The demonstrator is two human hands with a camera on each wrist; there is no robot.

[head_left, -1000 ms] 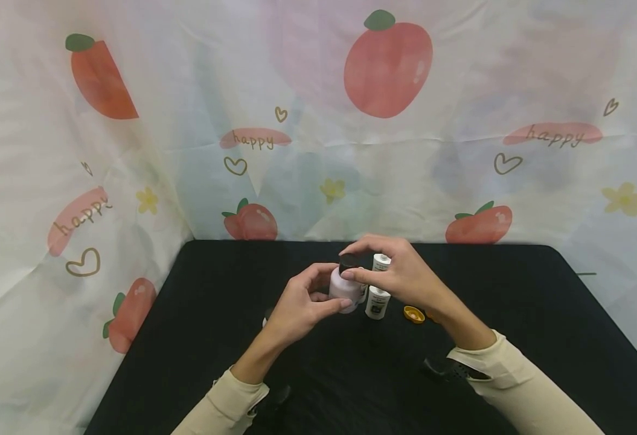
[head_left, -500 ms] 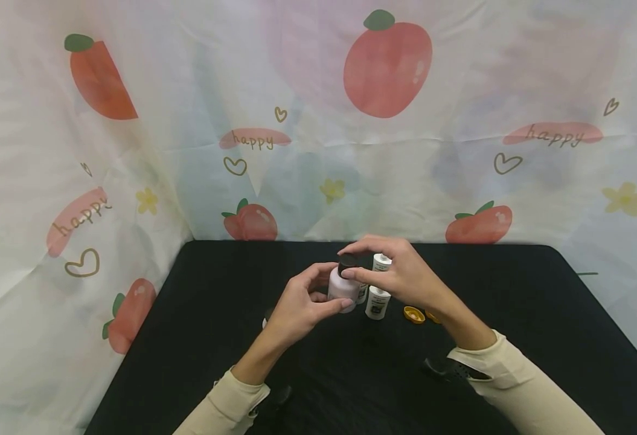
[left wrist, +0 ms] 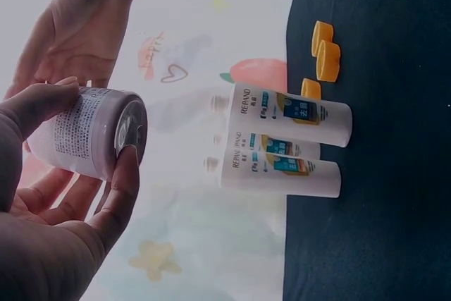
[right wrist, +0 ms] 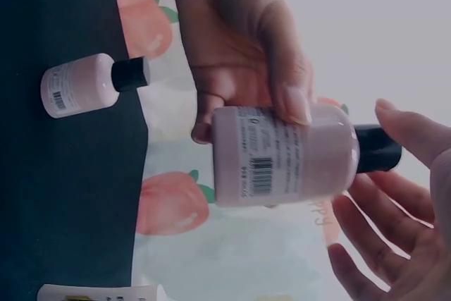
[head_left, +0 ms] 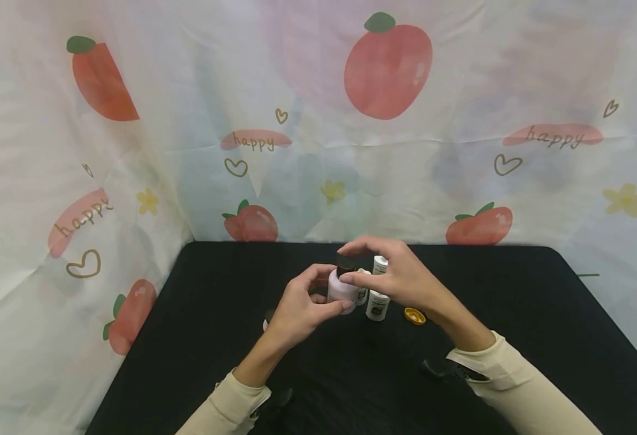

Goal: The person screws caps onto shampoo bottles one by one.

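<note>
In the head view my left hand (head_left: 299,308) grips a pale pink bottle (head_left: 341,287) by its body, fingers and thumb wrapped around it. The bottle is held above the table, leaning slightly left. My right hand (head_left: 396,272) pinches the black cap (head_left: 345,266) on top between thumb and fingers. The right wrist view shows a label with a barcode on the bottle (right wrist: 282,156), the cap (right wrist: 379,149) seated at its neck. From the left wrist view, the bottle's round base (left wrist: 132,135) faces the camera, with a left fingertip against it.
Three white labelled bottles (left wrist: 289,114) without caps stand close behind the hands on the black table (head_left: 372,386). Several yellow caps (left wrist: 328,60) lie to their right. Another pink bottle (right wrist: 81,88) with a black cap stands left, mostly hidden by my left hand in the head view.
The black cap and the right thumb on it have shifted very slightly left, the bottle staying in my left hand. Otherwise the hands hold nearly the same position.
</note>
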